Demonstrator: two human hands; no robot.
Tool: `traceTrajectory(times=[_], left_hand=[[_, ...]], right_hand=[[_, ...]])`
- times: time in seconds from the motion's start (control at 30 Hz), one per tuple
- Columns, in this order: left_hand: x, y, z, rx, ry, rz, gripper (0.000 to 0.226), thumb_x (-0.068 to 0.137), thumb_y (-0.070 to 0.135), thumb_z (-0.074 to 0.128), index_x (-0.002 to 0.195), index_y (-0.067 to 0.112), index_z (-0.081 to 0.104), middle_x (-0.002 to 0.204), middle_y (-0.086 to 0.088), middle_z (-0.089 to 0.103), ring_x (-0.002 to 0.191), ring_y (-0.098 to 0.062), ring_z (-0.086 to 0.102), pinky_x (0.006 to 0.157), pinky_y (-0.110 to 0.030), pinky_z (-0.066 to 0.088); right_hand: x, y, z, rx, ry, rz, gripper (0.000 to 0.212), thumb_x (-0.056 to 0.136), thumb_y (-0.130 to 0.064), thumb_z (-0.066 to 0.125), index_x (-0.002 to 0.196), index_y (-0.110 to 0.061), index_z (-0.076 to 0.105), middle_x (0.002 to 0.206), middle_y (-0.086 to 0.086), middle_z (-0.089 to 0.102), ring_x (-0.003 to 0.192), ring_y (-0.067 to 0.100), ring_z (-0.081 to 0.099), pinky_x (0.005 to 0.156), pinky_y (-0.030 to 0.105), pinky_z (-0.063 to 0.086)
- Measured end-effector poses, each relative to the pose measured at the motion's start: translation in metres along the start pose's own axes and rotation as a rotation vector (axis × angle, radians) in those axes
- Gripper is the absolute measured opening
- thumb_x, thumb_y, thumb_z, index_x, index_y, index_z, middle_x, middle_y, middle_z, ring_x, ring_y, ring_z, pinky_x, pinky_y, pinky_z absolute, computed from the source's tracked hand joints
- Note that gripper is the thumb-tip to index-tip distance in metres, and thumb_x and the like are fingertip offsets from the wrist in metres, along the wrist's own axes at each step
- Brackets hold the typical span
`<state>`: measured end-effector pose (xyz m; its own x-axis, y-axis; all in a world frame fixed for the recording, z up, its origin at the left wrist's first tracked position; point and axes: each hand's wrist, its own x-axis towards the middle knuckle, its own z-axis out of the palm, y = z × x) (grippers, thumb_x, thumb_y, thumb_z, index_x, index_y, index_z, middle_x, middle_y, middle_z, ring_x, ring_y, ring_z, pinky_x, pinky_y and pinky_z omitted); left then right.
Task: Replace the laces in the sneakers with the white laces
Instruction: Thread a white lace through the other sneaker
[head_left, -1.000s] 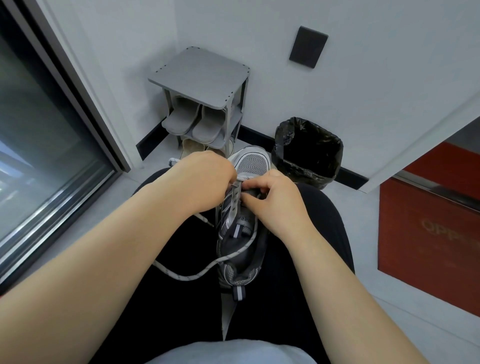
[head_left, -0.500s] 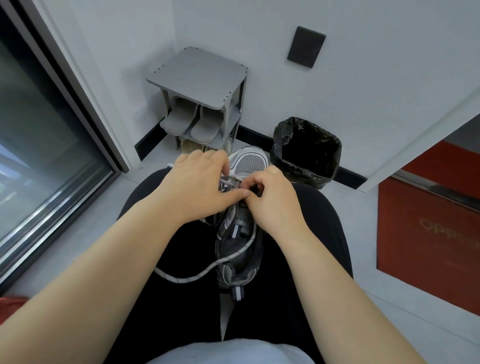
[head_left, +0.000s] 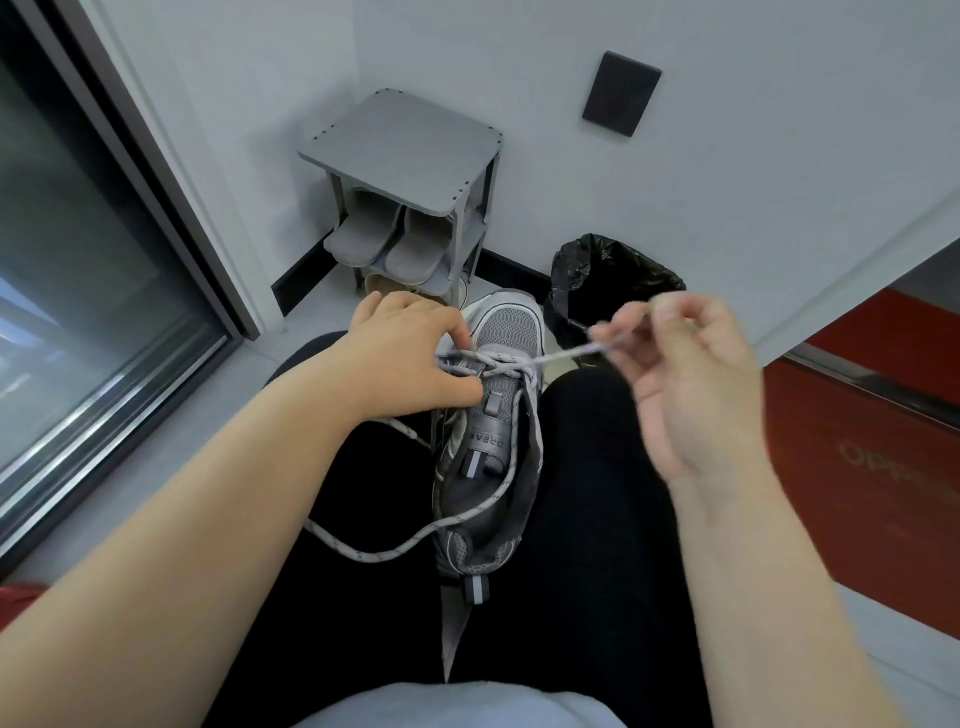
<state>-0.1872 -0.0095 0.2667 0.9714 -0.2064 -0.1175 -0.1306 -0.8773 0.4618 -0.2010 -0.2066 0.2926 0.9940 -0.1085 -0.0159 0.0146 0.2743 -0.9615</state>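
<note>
The biggest thing is the glass door (head_left: 78, 291) with a dark frame, well to the left of the sneaker (head_left: 501, 410), and a red cabinet (head_left: 862, 447) stands well to the right of it. The sneaker, grey with a mesh toe, lies between the person's thighs in black trousers (head_left: 597, 519), with its toe pointing away from the body and its heel tab toward the body. Beyond the toe of the sneaker and a little to the left stands a grey shoe rack (head_left: 405, 150), and a pair of grey slippers (head_left: 387, 244) lies on its shelf. A bin (head_left: 613, 280) lined with a black bag stands just beyond the toe on the right side. The left hand (head_left: 410, 358) rests on the left side of the sneaker near the toe, and its thumb and bent forefinger are closed on the lace (head_left: 363, 555) where it crosses the lowest eyelets. The right hand (head_left: 691, 379) is raised to the right of the toe and looks blurred; its thumb and forefinger pinch the lace end, the other fingers are loosely bent, and the lace runs tight from the eyelets to this hand. The other part of the lace, pale with dark specks, hangs loose over the opening of the sneaker and loops onto the left thigh. High on the wall beyond the sneaker there is a small black plate (head_left: 622, 93)
</note>
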Motion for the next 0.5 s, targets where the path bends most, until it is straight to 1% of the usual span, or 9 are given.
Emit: traceTrajectory(times=[0.03, 0.07, 0.13, 0.17, 0.2, 0.27, 0.4, 0.47, 0.5], left_hand=[[0.001, 0.0, 0.0, 0.003, -0.002, 0.0, 0.035, 0.069, 0.042, 0.063, 0.101, 0.031, 0.058, 0.11, 0.011, 0.045, 0.127, -0.016, 0.03, 0.114, -0.041, 0.011], [0.002, 0.0, 0.001, 0.011, 0.0, 0.003, 0.034, 0.069, 0.042, 0.063, 0.101, 0.03, 0.058, 0.106, 0.012, 0.044, 0.125, -0.017, 0.032, 0.113, -0.041, 0.012], [0.002, 0.0, 0.002, 0.027, 0.009, 0.009, 0.034, 0.068, 0.043, 0.062, 0.098, 0.03, 0.056, 0.102, 0.012, 0.043, 0.121, -0.018, 0.035, 0.112, -0.04, 0.016], [0.003, 0.0, 0.003, 0.031, 0.012, 0.012, 0.034, 0.067, 0.044, 0.062, 0.097, 0.031, 0.056, 0.1, 0.012, 0.044, 0.119, -0.018, 0.037, 0.11, -0.039, 0.018], [0.003, -0.001, 0.003, 0.034, 0.014, 0.015, 0.033, 0.067, 0.045, 0.063, 0.097, 0.031, 0.056, 0.099, 0.012, 0.045, 0.117, -0.018, 0.038, 0.108, -0.038, 0.02], [0.003, -0.002, 0.004, 0.036, 0.013, 0.021, 0.032, 0.067, 0.047, 0.063, 0.093, 0.033, 0.054, 0.097, 0.012, 0.046, 0.114, -0.018, 0.04, 0.107, -0.038, 0.022], [0.002, -0.003, 0.004, 0.016, 0.012, 0.023, 0.032, 0.06, 0.054, 0.058, 0.086, 0.037, 0.053, 0.094, 0.013, 0.048, 0.11, -0.016, 0.04, 0.108, -0.04, 0.022], [0.003, -0.004, 0.003, -0.019, 0.007, 0.022, 0.025, 0.065, 0.049, 0.062, 0.086, 0.037, 0.055, 0.096, 0.013, 0.05, 0.108, -0.014, 0.038, 0.107, -0.037, 0.021], [0.004, -0.004, 0.002, -0.033, -0.001, 0.019, 0.023, 0.066, 0.049, 0.062, 0.085, 0.038, 0.055, 0.097, 0.013, 0.051, 0.107, -0.014, 0.038, 0.106, -0.037, 0.021]], right_hand=[[-0.002, 0.004, 0.007, -0.178, -0.081, -0.013, 0.023, 0.099, -0.007, 0.038, 0.08, -0.017, 0.046, 0.06, -0.011, 0.058, 0.06, 0.006, 0.056, 0.075, 0.031, 0.054], [-0.003, 0.01, 0.014, -0.483, -0.19, -0.058, 0.02, 0.097, -0.012, 0.042, 0.081, -0.02, 0.05, 0.062, -0.014, 0.054, 0.06, 0.002, 0.052, 0.074, 0.03, 0.05], [0.0, 0.025, 0.021, -1.111, -0.359, -0.177, 0.008, 0.091, -0.024, 0.053, 0.085, -0.025, 0.058, 0.077, -0.012, 0.055, 0.073, 0.002, 0.052, 0.073, 0.027, 0.043], [0.002, 0.03, 0.022, -1.289, -0.394, -0.21, 0.004, 0.087, -0.028, 0.059, 0.088, -0.025, 0.061, 0.086, -0.01, 0.056, 0.081, 0.006, 0.054, 0.074, 0.028, 0.043], [0.004, 0.034, 0.023, -1.365, -0.402, -0.217, 0.01, 0.084, -0.031, 0.063, 0.092, -0.025, 0.064, 0.092, -0.006, 0.056, 0.087, 0.011, 0.054, 0.074, 0.029, 0.043], [0.005, 0.037, 0.027, -1.351, -0.375, -0.212, 0.013, 0.083, -0.032, 0.065, 0.093, -0.024, 0.068, 0.093, -0.002, 0.057, 0.09, 0.016, 0.054, 0.074, 0.031, 0.043], [0.002, 0.04, 0.024, -1.333, -0.355, -0.306, 0.012, 0.084, -0.03, 0.064, 0.084, -0.02, 0.071, 0.084, -0.003, 0.056, 0.082, 0.016, 0.054, 0.071, 0.032, 0.042], [0.003, 0.032, 0.013, -1.208, -0.265, -0.385, 0.008, 0.084, -0.026, 0.066, 0.079, -0.021, 0.07, 0.079, -0.004, 0.057, 0.077, 0.012, 0.054, 0.071, 0.028, 0.042], [0.005, 0.026, 0.006, -1.11, -0.172, -0.413, 0.008, 0.084, -0.024, 0.066, 0.076, -0.025, 0.069, 0.077, -0.005, 0.059, 0.074, 0.009, 0.055, 0.072, 0.026, 0.044]])
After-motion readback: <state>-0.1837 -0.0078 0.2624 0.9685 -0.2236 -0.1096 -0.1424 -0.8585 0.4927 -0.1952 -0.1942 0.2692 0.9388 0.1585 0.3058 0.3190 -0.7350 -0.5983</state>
